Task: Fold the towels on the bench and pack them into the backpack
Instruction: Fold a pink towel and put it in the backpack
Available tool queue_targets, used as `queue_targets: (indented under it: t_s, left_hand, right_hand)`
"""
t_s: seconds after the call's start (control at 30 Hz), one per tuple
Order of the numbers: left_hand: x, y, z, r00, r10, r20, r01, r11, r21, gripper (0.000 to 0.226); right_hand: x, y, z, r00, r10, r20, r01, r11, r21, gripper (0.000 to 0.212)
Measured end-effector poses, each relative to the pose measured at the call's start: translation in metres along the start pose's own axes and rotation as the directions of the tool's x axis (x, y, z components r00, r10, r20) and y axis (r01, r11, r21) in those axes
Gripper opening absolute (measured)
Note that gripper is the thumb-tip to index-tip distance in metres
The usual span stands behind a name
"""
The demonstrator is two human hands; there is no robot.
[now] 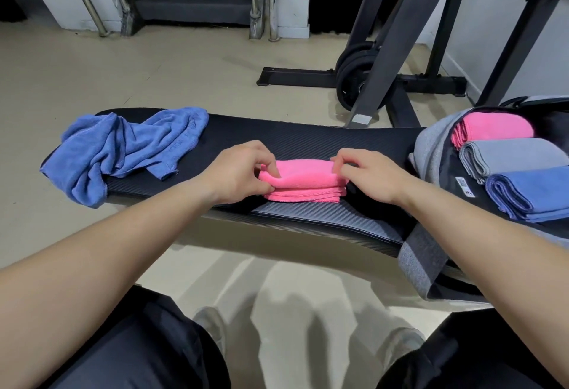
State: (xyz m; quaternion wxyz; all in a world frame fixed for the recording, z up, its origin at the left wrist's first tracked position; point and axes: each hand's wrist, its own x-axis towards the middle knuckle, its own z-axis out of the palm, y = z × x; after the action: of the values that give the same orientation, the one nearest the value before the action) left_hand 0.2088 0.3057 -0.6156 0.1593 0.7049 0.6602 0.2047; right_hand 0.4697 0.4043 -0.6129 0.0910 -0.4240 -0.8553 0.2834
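A folded pink towel [304,182] lies on the middle of the black bench [308,142]. My left hand [237,173] pinches its left end, and my right hand [366,173] pinches its right end. A crumpled blue towel [123,148] sits unfolded on the bench's left end and hangs over the edge. At the right end lies the open grey backpack [431,148], holding a folded pink towel [495,130], a folded grey towel [511,154] and a folded blue towel [532,191] side by side.
A grey backpack strap [421,256] hangs over the bench's near edge at right. Behind the bench stands a black rack frame [394,50] with weight plates [354,77] on the beige floor. Stairs with metal rails rise at the back. My knees are below.
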Motion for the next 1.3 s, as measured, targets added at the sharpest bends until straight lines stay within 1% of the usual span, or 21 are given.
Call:
queue_targets:
  t_s: [0.03,0.07,0.1,0.13,0.2,0.3,0.33,0.4,0.47,0.5,0.57,0.7,0.77,0.9,0.97,1.03,1.07,1.13,1.23,1.3]
  left_hand:
    - [-0.001,0.001,0.0,1.0,0.009,0.01,-0.009,1.0,0.024,0.029]
    - [-0.001,0.002,0.001,0.999,0.016,0.028,-0.017,0.999,0.05,0.029]
    - [-0.002,0.002,0.0,0.999,0.02,0.05,-0.024,0.997,0.078,0.027]
    - [-0.003,0.003,0.0,0.997,0.021,0.071,-0.029,0.994,0.107,0.023]
    - [-0.003,0.006,-0.003,0.995,0.001,0.098,-0.016,0.988,0.154,0.016]
    - [0.001,0.017,-0.006,0.994,-0.084,0.072,0.07,0.98,0.185,0.033]
    - [0.005,0.022,-0.005,0.992,-0.118,0.035,0.109,0.975,0.195,0.04]
    - [0.015,0.032,0.004,0.98,-0.175,-0.097,0.194,0.953,0.234,0.045]
    - [0.025,0.043,0.018,0.946,-0.251,-0.206,0.29,0.939,0.187,0.035]
    - [0.031,0.048,0.025,0.929,-0.297,-0.222,0.331,0.934,0.137,0.029]
    - [0.039,0.051,0.039,0.91,-0.361,-0.205,0.384,0.92,0.084,0.03]
    - [0.042,0.04,0.059,0.905,-0.389,-0.174,0.42,0.883,0.21,0.046]
    - [0.042,0.038,0.065,0.9,-0.395,-0.183,0.43,0.872,0.234,0.049]
    - [0.041,0.039,0.067,0.9,-0.39,-0.195,0.428,0.876,0.224,0.05]
    - [0.041,0.039,0.068,0.898,-0.392,-0.197,0.43,0.876,0.216,0.049]
    - [0.041,0.038,0.069,0.893,-0.395,-0.216,0.437,0.876,0.206,0.049]
    - [0.041,0.038,0.07,0.89,-0.392,-0.232,0.439,0.875,0.203,0.048]
    - [0.04,0.038,0.071,0.891,-0.379,-0.251,0.431,0.879,0.202,0.047]
    - [0.037,0.03,0.075,0.9,-0.341,-0.271,0.398,0.896,0.195,0.047]
    - [0.035,0.023,0.076,0.914,-0.305,-0.268,0.357,0.918,0.174,0.049]
  right_hand:
    - [0.002,-0.003,0.003,0.999,0.005,-0.041,-0.005,1.0,0.003,0.036]
    - [0.004,-0.009,0.007,0.996,0.022,-0.092,-0.025,0.999,-0.03,0.051]
    - [0.006,-0.014,0.012,0.988,0.03,-0.148,-0.043,0.996,-0.081,0.06]
    - [0.008,-0.02,0.017,0.981,0.044,-0.191,-0.071,0.988,-0.137,0.064]
    - [0.009,-0.028,0.027,0.967,0.064,-0.248,-0.129,0.958,-0.255,0.063]
    - [0.007,-0.035,0.036,0.964,0.051,-0.262,-0.151,0.914,-0.376,0.059]
    - [0.005,-0.037,0.038,0.964,0.047,-0.262,-0.153,0.904,-0.399,0.058]
    - [0.005,-0.04,0.041,0.963,0.049,-0.263,-0.166,0.883,-0.44,0.06]
    - [0.007,-0.042,0.045,0.958,0.055,-0.281,-0.188,0.862,-0.472,0.063]
    - [0.006,-0.044,0.047,0.954,0.047,-0.297,-0.195,0.85,-0.489,0.064]
    - [0.005,-0.044,0.05,0.944,0.022,-0.329,-0.207,0.816,-0.54,0.064]
    - [0.001,-0.046,0.041,0.952,0.067,-0.3,-0.257,0.711,-0.655,0.066]
    - [0.0,-0.049,0.035,0.955,0.081,-0.284,-0.257,0.703,-0.663,0.057]
    - [0.009,-0.057,0.031,0.924,0.028,-0.381,-0.241,0.816,-0.526,0.035]
    - [0.019,-0.054,0.035,0.93,0.036,-0.366,-0.203,0.881,-0.428,0.034]
    - [0.026,-0.047,0.042,0.952,0.08,-0.296,-0.18,0.927,-0.33,0.038]
    - [0.028,-0.042,0.048,0.96,0.095,-0.262,-0.178,0.933,-0.313,0.041]
    - [0.025,-0.033,0.058,0.97,0.104,-0.22,-0.182,0.911,-0.369,0.049]
    - [0.015,-0.023,0.065,0.97,0.107,-0.219,-0.21,0.821,-0.53,0.064]
    - [0.013,-0.02,0.066,0.971,0.136,-0.196,-0.224,0.806,-0.548,0.067]
